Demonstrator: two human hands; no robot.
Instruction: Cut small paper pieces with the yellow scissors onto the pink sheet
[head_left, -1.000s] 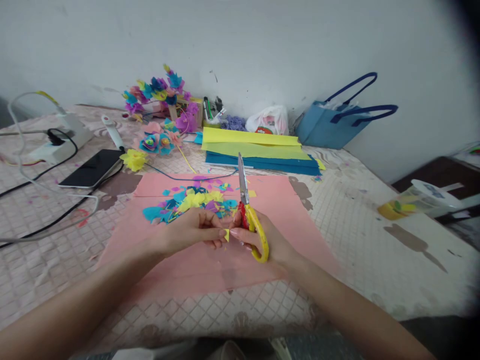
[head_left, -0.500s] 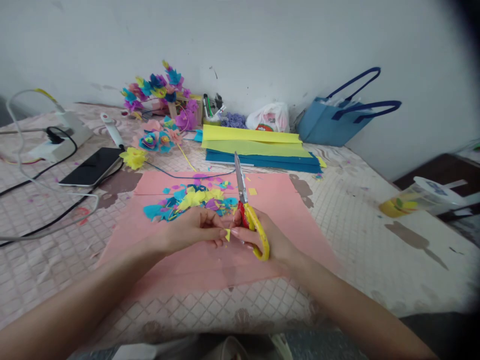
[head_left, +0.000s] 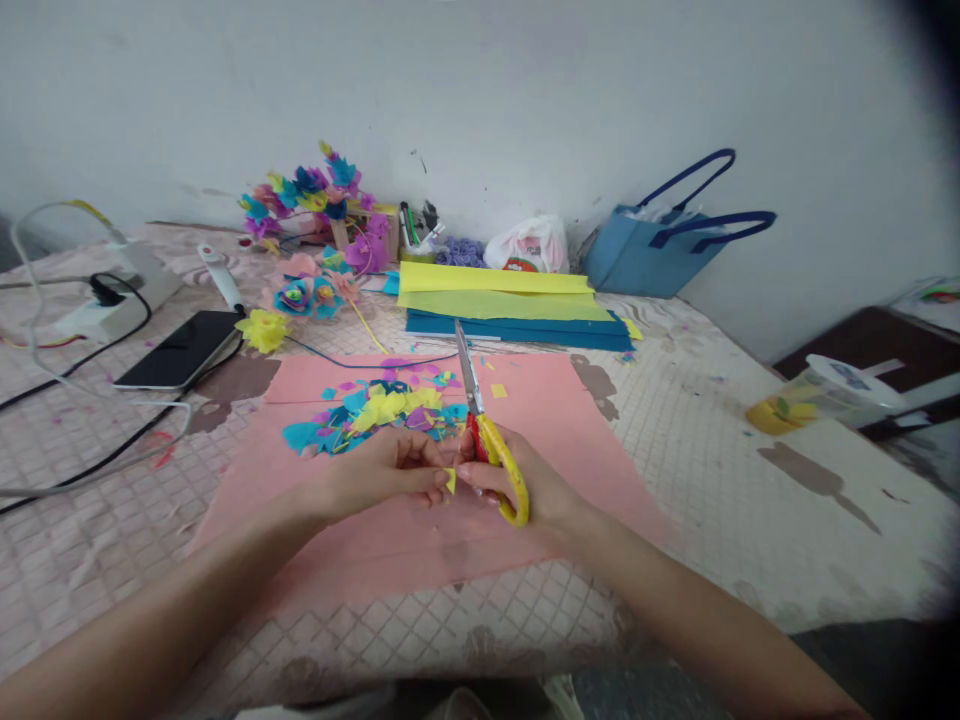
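Note:
Between the thumb and fingers of my left hand (head_left: 390,468) is a small yellow paper piece (head_left: 451,481). My right hand (head_left: 525,475) grips scissors (head_left: 501,462) with yellow and red handles, their blades closed and pointing away from me. The fingertips of both hands are close together over a pink paper sheet (head_left: 570,520). Just beyond my left hand lies a heap of cut paper pieces (head_left: 375,410) in blue, yellow and purple. A small yellow square (head_left: 499,391) rests on the sheet beyond the scissors.
Yellow and blue paper sheets (head_left: 502,300) are stacked at the back. Paper flowers (head_left: 307,195), a phone (head_left: 180,348), a glue gun (head_left: 219,276) and a power strip (head_left: 124,295) with cables occupy the left. A blue bag (head_left: 652,255) and a drink cup (head_left: 817,395) are at right.
The whole view has shifted slightly, so the back items appear lower and further left. Both hands keep their holds on the yellow piece and the scissors.

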